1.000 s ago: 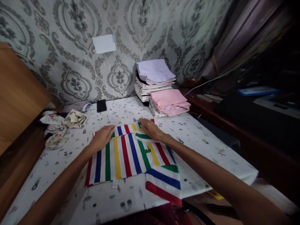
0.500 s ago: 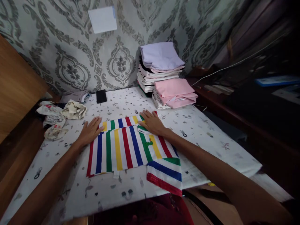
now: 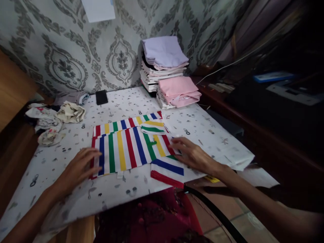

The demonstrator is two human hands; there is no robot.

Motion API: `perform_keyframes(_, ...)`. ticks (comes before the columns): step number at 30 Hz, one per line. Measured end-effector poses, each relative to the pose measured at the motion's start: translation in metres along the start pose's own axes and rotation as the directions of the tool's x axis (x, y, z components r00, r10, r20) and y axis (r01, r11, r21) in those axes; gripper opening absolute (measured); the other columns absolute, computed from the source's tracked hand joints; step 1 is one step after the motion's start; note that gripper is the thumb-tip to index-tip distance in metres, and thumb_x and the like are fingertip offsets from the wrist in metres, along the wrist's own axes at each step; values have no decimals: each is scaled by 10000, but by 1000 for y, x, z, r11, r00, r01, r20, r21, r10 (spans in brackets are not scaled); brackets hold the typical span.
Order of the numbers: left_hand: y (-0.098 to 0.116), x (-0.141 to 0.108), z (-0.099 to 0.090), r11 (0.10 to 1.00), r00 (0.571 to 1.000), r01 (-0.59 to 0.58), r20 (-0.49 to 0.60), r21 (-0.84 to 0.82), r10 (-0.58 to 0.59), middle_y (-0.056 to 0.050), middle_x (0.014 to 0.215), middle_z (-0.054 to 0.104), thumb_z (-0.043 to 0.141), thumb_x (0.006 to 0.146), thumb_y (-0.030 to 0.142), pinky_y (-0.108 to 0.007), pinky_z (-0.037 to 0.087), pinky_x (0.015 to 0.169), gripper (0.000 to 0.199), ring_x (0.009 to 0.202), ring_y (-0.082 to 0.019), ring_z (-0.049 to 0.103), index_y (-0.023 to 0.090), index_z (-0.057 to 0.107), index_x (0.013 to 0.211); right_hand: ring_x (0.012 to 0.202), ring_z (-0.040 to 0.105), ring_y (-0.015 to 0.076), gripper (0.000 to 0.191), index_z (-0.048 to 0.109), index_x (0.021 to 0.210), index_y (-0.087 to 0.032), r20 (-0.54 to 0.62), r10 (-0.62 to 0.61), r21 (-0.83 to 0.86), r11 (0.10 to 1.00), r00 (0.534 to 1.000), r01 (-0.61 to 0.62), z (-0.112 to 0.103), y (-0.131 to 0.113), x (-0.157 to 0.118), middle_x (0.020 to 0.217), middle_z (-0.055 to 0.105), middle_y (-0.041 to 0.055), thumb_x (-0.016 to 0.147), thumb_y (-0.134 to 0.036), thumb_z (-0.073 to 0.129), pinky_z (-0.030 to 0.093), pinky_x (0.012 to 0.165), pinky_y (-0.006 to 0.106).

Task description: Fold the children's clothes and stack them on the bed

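Observation:
A striped shirt (image 3: pixel 130 146) in red, blue, green, yellow and white lies partly folded on the patterned white table cover. One sleeve (image 3: pixel 168 168) hangs out toward me at the lower right, while the other is folded in near the top. My left hand (image 3: pixel 77 168) is at the shirt's left edge, its fingers apart and holding nothing. Over the right edge, by the shoulder, my right hand (image 3: pixel 194 155) hovers or rests lightly with loosely bent, parted fingers; contact there is hard to tell. A small green motif sits on the shirt's chest.
Behind stands a tall stack of folded clothes (image 3: pixel 164 54), with folded pink clothes (image 3: pixel 178 91) in front. A dark phone (image 3: pixel 101 97) lies near the wall. Crumpled clothes (image 3: pixel 50 121) lie at the left. A dark strap or cable (image 3: pixel 215 216) runs below the table's front edge.
Both hands have left the shirt's upper part and come toward me, the left to its left edge, the right to its right side. The view has shifted slightly.

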State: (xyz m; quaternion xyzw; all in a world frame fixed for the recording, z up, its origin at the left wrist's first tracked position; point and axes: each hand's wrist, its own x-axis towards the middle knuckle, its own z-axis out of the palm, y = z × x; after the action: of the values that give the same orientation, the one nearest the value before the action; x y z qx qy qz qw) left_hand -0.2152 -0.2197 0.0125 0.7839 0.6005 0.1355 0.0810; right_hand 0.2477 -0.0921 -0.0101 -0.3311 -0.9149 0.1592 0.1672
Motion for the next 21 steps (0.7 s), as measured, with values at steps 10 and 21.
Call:
perform_keyframes(10,-2,-42,25,984,990,-137,-22,116,141,1,1268,695,467,959,405,-404,575,972,256,1136,-244,659,338,700,1043,1158,614,236,286,684,1198,-323,125,-108,6,994,986,108,-10,-41,-49,1241,655,87,954,-245,558,542,959,414)
perform_keyframes(21,4,-24,8,974,994,68,-66,-215,-84,-53,1037,751,553,920,459,-301,574,814,263,949,-241,700,275,710,1024,984,637,199,300,676,1036,-202,26,-84,328,942,996,71,-15,-43,-29,1051,691,112,1044,-309,397,530,867,355)
